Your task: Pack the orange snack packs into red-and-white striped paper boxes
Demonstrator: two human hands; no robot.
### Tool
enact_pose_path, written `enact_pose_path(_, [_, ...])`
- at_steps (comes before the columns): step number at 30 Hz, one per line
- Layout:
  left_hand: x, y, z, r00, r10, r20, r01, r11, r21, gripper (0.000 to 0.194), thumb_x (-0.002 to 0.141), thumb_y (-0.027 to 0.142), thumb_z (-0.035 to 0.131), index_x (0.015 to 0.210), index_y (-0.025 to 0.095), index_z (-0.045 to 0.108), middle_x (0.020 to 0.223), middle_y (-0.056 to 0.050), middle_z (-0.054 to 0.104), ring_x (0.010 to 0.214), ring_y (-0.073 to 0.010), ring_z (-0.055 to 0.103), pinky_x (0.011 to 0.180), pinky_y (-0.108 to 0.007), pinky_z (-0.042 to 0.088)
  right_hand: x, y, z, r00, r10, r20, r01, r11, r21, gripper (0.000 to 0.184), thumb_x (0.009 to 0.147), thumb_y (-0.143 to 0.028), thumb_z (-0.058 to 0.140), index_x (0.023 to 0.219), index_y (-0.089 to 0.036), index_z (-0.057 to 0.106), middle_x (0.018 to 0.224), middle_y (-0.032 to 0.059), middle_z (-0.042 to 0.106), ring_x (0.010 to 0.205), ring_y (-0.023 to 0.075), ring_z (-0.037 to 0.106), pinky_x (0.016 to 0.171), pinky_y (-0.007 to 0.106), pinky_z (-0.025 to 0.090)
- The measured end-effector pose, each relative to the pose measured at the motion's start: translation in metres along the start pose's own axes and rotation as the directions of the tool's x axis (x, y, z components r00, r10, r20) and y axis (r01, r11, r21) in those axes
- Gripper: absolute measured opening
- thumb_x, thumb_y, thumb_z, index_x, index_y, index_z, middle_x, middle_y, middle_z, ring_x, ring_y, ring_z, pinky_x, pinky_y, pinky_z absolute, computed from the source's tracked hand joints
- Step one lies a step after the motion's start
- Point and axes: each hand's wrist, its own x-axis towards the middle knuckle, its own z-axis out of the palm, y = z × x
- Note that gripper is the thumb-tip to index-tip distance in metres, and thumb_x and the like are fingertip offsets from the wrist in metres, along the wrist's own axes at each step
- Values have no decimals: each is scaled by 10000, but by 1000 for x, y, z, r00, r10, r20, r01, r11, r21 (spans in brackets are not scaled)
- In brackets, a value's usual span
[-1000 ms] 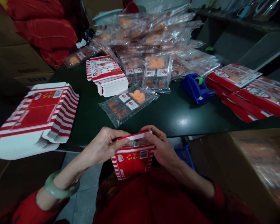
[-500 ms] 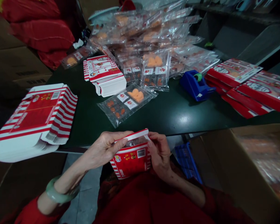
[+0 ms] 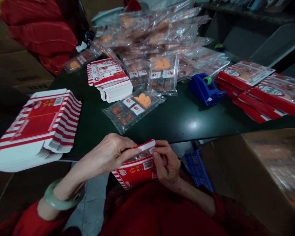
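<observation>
Both my hands hold a red-and-white striped printed carton (image 3: 135, 172) low over my lap, tilted to one side. My left hand (image 3: 109, 154) lies over its upper left corner, with a pale green bangle (image 3: 60, 200) on that wrist. My right hand (image 3: 166, 162) pinches the white top flap (image 3: 147, 146) at the right end. Clear plastic packaging (image 3: 137, 155) shows at the carton's open end. Its contents are partly hidden by my fingers.
A dark green table (image 3: 182, 126) holds stacks of flat cartons (image 3: 39, 126), sealed clear packs of orange items (image 3: 132, 109) and a blue tape dispenser (image 3: 205, 90). A cardboard box (image 3: 267, 170) stands at right, with a blue crate (image 3: 196, 168) beside it.
The carton has tilted clockwise, its top end turning right. My left hand has slid farther over its upper left corner, and my right hand has moved onto the flap's right end.
</observation>
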Motion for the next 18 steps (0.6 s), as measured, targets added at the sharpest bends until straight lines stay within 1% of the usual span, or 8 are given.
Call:
enact_pose_path(2, [6, 3, 2, 1000, 15, 1, -15, 999, 47, 383, 939, 303, 436, 712, 109, 676, 576, -20, 600, 484, -86, 519, 467, -175, 380, 1, -1, 0, 998, 63, -18, -63, 997, 40, 62, 882, -191, 441, 887, -224, 494, 918, 61, 584, 843, 178, 596, 706, 324, 480])
enact_pose_path(4, [9, 4, 7, 997, 74, -26, -73, 997, 40, 366, 952, 277, 408, 759, 117, 674, 647, -39, 639, 564, -109, 591, 535, -185, 434, 2, -1, 0, 988, 150, -47, -145, 985, 98, 38, 891, -198, 445, 909, -230, 458, 931, 48, 572, 825, 156, 582, 711, 305, 478])
enact_pose_path(6, [8, 1, 13, 985, 158, -65, -156, 987, 42, 345, 964, 245, 377, 835, 126, 675, 752, -61, 680, 694, -136, 655, 643, -203, 485, 3, 0, 1, 968, 242, -58, -230, 959, 164, 70, 894, -217, 460, 955, -237, 430, 945, 37, 556, 821, 141, 574, 724, 289, 482])
enact_pose_path(9, [3, -4, 19, 965, 239, -110, -231, 969, 85, 302, 962, 209, 384, 878, 138, 665, 842, -73, 706, 768, -146, 680, 717, -216, 511, 2, 3, 3, 951, 310, -10, -298, 921, 251, 155, 896, -267, 475, 1039, -243, 419, 942, 29, 542, 819, 140, 569, 731, 282, 487])
enact_pose_path(11, [0, -7, 21, 964, 236, -125, -224, 969, 104, 261, 951, 195, 417, 868, 142, 659, 871, -74, 715, 769, -143, 687, 712, -209, 520, 1, 6, 4, 952, 304, 35, -302, 913, 276, 175, 904, -284, 466, 1071, -242, 435, 935, 27, 543, 807, 141, 564, 729, 283, 486])
enact_pose_path(14, [-3, -10, 23, 967, 202, -158, -186, 976, 110, 219, 937, 186, 458, 840, 140, 649, 868, -73, 722, 774, -144, 696, 689, -193, 529, 0, 11, 4, 965, 252, 65, -261, 932, 251, 182, 915, -264, 452, 1095, -242, 470, 954, 30, 550, 814, 140, 567, 742, 283, 486])
enact_pose_path(16, [-3, -10, 23, 964, 199, -177, -179, 976, 123, 210, 932, 181, 466, 835, 137, 646, 860, -73, 725, 769, -147, 701, 680, -191, 536, -1, 13, 3, 979, 198, 54, -205, 957, 205, 210, 915, -239, 453, 1123, -245, 479, 975, 33, 550, 826, 139, 572, 750, 283, 490])
enact_pose_path(18, [-3, -7, 22, 957, 225, -185, -200, 969, 148, 219, 934, 170, 453, 840, 132, 647, 856, -77, 727, 758, -150, 705, 673, -194, 545, 0, 14, 2, 993, 117, 29, -120, 982, 147, 239, 915, -209, 449, 1147, -248, 487, 975, 35, 554, 836, 141, 571, 754, 285, 493])
